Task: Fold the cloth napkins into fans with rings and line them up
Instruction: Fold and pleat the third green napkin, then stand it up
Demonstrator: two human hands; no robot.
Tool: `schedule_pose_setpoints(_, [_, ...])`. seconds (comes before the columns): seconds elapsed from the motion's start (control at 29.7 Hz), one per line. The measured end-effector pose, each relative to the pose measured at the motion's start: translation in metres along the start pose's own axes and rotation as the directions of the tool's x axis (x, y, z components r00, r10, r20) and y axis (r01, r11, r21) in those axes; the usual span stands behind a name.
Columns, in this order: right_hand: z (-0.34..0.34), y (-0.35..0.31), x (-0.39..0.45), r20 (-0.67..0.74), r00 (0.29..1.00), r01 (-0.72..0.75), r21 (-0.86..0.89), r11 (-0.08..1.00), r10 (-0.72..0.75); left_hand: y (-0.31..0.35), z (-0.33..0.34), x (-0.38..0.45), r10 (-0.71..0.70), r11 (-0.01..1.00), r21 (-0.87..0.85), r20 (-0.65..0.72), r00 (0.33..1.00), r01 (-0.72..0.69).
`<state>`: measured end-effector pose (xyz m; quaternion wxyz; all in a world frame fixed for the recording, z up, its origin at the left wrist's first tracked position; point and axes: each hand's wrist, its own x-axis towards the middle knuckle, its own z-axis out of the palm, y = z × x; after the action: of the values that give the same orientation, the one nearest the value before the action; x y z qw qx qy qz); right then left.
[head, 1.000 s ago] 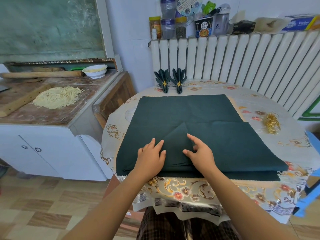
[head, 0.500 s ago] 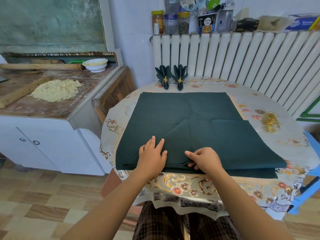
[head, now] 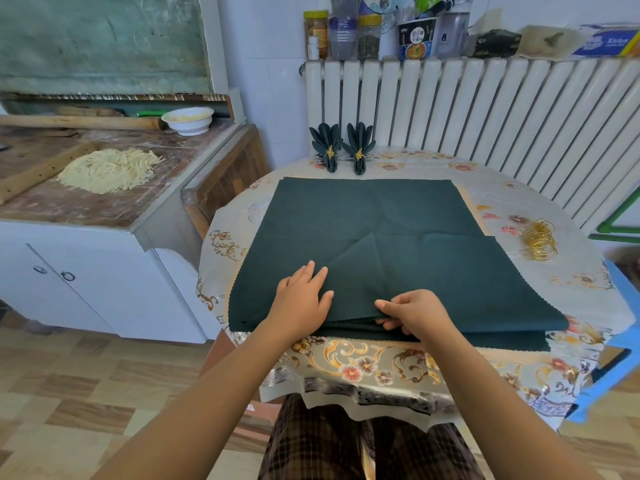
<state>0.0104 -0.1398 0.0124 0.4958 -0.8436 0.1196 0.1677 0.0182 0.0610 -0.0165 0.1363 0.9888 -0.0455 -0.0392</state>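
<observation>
A stack of dark green cloth napkins (head: 381, 216) lies flat on the round table (head: 512, 188). The top napkin has a folded flap near the front edge. My left hand (head: 301, 299) presses flat on the napkin, fingers spread. My right hand (head: 415, 313) pinches the front edge of the top napkin between thumb and fingers. Two finished green fan napkins (head: 343, 145) with gold rings stand side by side at the table's far edge. A pile of gold rings (head: 540, 240) sits on the table to the right.
A white radiator (head: 485, 126) with jars and boxes on top runs behind the table. To the left stands a counter (head: 104, 202) with noodles (head: 110, 169), a rolling pin and a white bowl (head: 187, 120). A blue chair (head: 620, 323) is at the right.
My right hand slid from flat on the flap back to the front edge and pinched the top napkin's hem. The left hand stayed pressed flat. The view drifted slightly.
</observation>
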Motion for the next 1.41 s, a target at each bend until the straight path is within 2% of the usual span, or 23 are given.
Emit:
schedule_pose_setpoints(0.3, [0.008, 0.008, 0.002, -0.079, 0.988, 0.118, -0.153, 0.981, -0.131, -0.004, 0.01, -0.003, 0.024, 0.997, 0.068, 0.031, 0.999, -0.026])
schedule_pose_setpoints(0.51, [0.009, 0.016, -0.001, -0.061, 0.977, 0.189, -0.204, 0.96, -0.205, -0.002, 0.0, 0.003, 0.032, 0.999, 0.044, -0.033, 0.999, -0.031])
schedule_pose_setpoints(0.71, [0.012, 0.018, -0.004, -0.084, 0.955, 0.246, -0.312, 0.918, -0.284, 0.0, 0.012, 0.006, 0.03, 0.995, 0.097, 0.036, 0.999, -0.034])
schedule_pose_setpoints(0.98, [0.015, 0.02, 0.001, -0.114, 0.951, 0.235, -0.344, 0.909, -0.289, 0.0, 0.021, 0.004, 0.019, 0.991, 0.134, -0.007, 1.0, -0.018])
schedule_pose_setpoints(1.11, [0.022, 0.017, -0.001, -0.1, 0.963, 0.183, -0.433, 0.882, -0.249, 0.0, 0.023, 0.004, 0.023, 0.989, 0.143, -0.025, 0.999, -0.019])
schedule_pose_setpoints(1.18, [0.025, 0.009, -0.004, -0.118, 0.956, 0.157, -0.567, 0.809, -0.268, 0.0, 0.024, 0.004, 0.024, 0.989, 0.144, -0.028, 0.999, -0.02])
schedule_pose_setpoints(1.25, [0.028, 0.004, 0.0, -0.143, 0.901, 0.21, -0.684, 0.698, -0.411, 0.0, 0.024, 0.004, 0.027, 0.99, 0.141, -0.038, 0.999, -0.022])
schedule_pose_setpoints(1.35, [0.036, -0.007, 0.012, -0.106, 0.785, 0.354, -0.731, 0.583, -0.61, 0.0, 0.025, 0.004, 0.038, 0.99, 0.14, -0.038, 0.999, -0.032])
schedule_pose_setpoints(1.41, [0.046, -0.018, 0.027, -0.018, 0.749, 0.433, -0.743, 0.511, -0.662, 0.0, 0.025, 0.004, 0.044, 0.989, 0.146, -0.034, 0.998, -0.039])
